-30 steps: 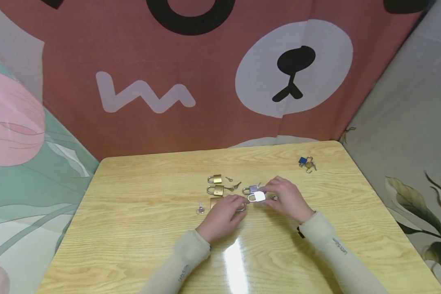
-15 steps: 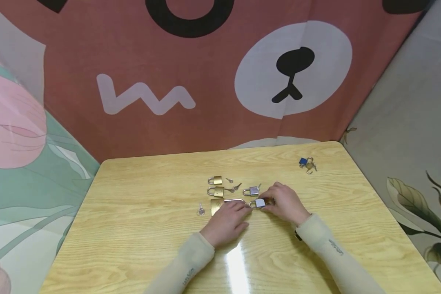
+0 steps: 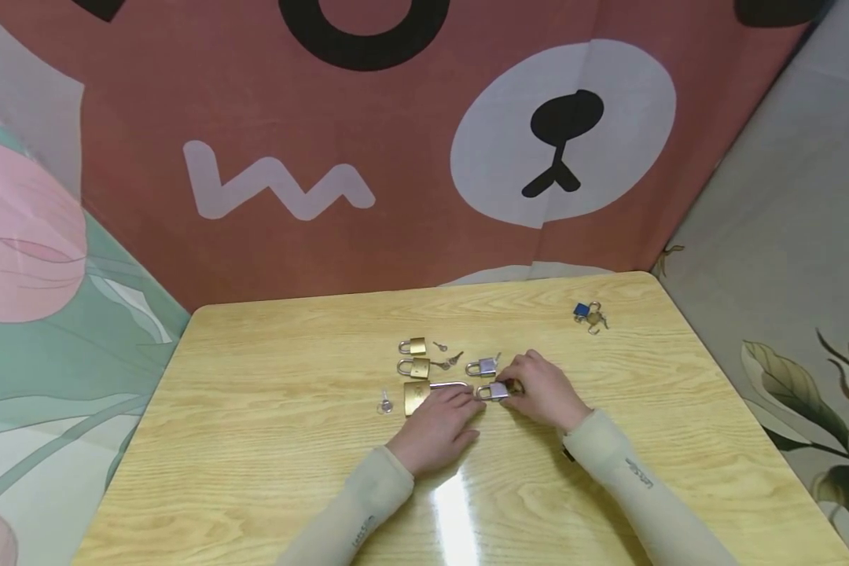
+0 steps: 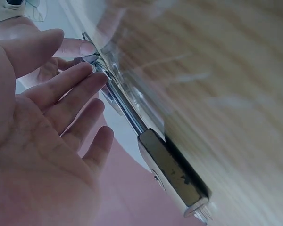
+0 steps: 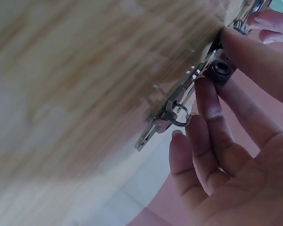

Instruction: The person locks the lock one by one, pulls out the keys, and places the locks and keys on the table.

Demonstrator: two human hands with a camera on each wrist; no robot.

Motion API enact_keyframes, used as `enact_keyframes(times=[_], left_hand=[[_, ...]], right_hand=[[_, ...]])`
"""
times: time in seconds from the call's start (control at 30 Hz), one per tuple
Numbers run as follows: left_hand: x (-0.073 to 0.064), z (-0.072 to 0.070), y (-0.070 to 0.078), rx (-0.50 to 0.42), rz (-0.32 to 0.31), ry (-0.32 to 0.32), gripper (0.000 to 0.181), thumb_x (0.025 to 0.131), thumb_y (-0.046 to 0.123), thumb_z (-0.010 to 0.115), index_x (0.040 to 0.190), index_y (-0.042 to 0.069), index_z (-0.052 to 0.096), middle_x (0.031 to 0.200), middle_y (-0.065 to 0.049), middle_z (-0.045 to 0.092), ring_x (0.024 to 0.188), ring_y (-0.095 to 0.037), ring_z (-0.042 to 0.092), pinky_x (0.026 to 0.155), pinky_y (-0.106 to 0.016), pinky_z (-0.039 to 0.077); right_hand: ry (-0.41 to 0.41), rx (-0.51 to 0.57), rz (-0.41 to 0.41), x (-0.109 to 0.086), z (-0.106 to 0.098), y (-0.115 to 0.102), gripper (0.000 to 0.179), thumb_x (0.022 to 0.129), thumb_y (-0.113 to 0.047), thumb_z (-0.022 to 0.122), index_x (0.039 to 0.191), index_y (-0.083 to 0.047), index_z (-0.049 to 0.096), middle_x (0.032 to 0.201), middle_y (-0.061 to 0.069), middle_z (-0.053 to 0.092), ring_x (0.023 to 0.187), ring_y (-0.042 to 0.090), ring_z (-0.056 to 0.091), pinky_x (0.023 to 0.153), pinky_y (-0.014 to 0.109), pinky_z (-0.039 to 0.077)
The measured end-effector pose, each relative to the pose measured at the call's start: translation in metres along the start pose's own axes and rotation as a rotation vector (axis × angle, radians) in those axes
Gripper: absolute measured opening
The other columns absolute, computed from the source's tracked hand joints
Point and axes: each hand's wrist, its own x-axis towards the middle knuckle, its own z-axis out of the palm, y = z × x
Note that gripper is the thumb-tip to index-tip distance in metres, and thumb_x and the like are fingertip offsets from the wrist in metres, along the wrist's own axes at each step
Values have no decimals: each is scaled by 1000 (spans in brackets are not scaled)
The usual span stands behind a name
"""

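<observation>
My right hand [image 3: 545,389] pinches a small silver padlock [image 3: 494,391] between thumb and fingers, low over the table, its shackle pointing left. In the right wrist view the padlock's end [image 5: 220,68] shows between thumb and forefinger, and keys on a ring [image 5: 172,115] lie by the other fingertips. My left hand [image 3: 435,428] has its fingers loosely extended, fingertips at the shackle end of a large brass padlock [image 3: 416,397] and close to the silver one's shackle. That brass padlock lies flat, its long shackle partly covered by the hand. Another silver padlock [image 3: 483,367] lies just behind.
Two smaller brass padlocks [image 3: 416,367] lie behind the large one, with keys [image 3: 455,358] to their right. A ringed key [image 3: 386,404] sits left of the large padlock. A cluster of small padlocks and keys [image 3: 591,316] is at the table's back right.
My right hand has brought the silver padlock down to the table, nearer me, and nudged it slightly left. My left hand has shifted a little right, uncovering more of the large brass padlock.
</observation>
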Motion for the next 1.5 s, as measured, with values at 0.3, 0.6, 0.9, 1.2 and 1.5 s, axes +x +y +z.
enact_keyframes(times=[0.3, 0.6, 0.9, 1.2, 1.5], left_hand=[[-1, 0, -1, 13, 17, 7, 48, 104, 36, 60, 148, 15, 56, 153, -4, 56, 148, -21, 44, 128, -40, 30], [-4, -7, -7, -68, -13, 36, 47, 105, 34, 59, 149, 17, 55, 152, -4, 57, 144, -23, 49, 125, -46, 34], [-5, -11, -15, -149, -20, 76, 44, 107, 29, 59, 148, 15, 57, 149, -2, 59, 139, -22, 55, 120, -45, 43], [4, -20, -16, -170, 5, 115, 41, 105, 27, 62, 144, 16, 60, 145, -1, 62, 134, -20, 59, 113, -39, 50], [7, -21, -17, -176, -5, 109, 40, 105, 27, 63, 144, 17, 60, 145, -1, 62, 133, -20, 60, 113, -39, 50]], right_hand=[[-16, 23, -3, -3, -8, 0, 32, 77, -20, 92, 105, -9, 80, 91, 1, 69, 84, 16, 54, 71, 32, 51], [108, 77, 106, 10, -42, 39, 25, 95, -24, 76, 112, -5, 77, 91, 6, 72, 76, 19, 62, 66, 37, 53], [244, 23, 349, 24, -47, 124, 43, 100, -20, 67, 135, 4, 62, 118, 31, 59, 95, 47, 64, 80, 62, 54], [103, -52, 397, 39, -55, 135, 45, 99, -20, 65, 133, 9, 60, 127, 39, 52, 110, 56, 59, 96, 68, 51], [54, -93, 474, 44, -52, 133, 35, 98, -25, 65, 121, 1, 63, 119, 29, 55, 99, 47, 63, 80, 62, 55]])
